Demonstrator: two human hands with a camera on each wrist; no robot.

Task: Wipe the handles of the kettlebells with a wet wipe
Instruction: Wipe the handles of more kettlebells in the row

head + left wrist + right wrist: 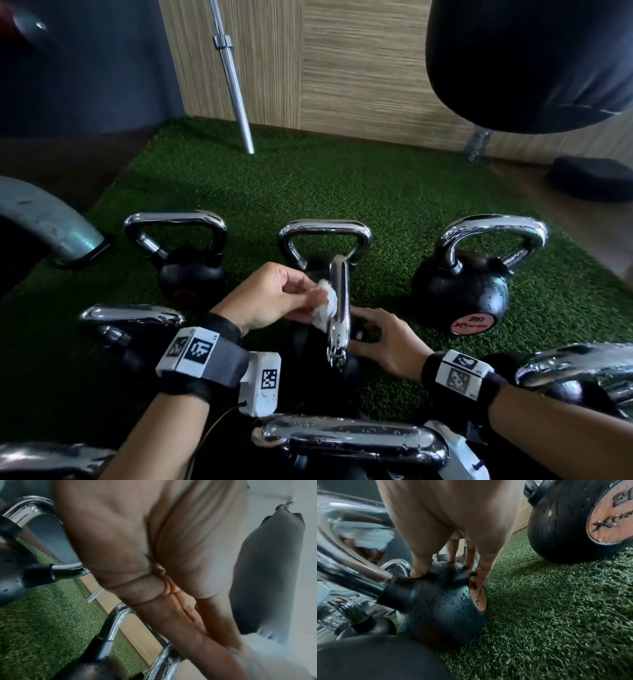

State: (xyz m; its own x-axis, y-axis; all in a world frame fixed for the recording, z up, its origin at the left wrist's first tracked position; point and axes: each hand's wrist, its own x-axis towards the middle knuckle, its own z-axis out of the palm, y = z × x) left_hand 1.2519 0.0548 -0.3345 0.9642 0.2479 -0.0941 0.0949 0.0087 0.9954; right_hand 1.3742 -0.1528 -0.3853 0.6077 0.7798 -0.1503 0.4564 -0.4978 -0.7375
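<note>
The black kettlebell with chrome loop handle [337, 308] being worked stands at centre on the green artificial turf [342, 185], handle turned edge-on to the head view, so its long axis runs fore-aft, away from the person. The crumpled white wet wipe [325, 303] lies against the handle's left flank, approx. mid-height. Left hand [274, 298]: fingers curled, pinching the wipe; it is the nearer hand to the handle. Right hand [383, 339]: fingers spread, tips pressing the black ball body to the handle's right, steadying it. In the right wrist view the fingertips [418, 573] sit on the wet body. Judgement: next stroke runs along the loop, fore-aft.

Count, head view:
- Kettlebells: 8 min. (3 far row, 3 middle incl. the worked one, 2 near edge, partly cropped).
- Wipes: 1.
- Steel barbell [231, 78]: 1, leaning on the wall.
- Black punch bag [527, 58]: 1.
</note>
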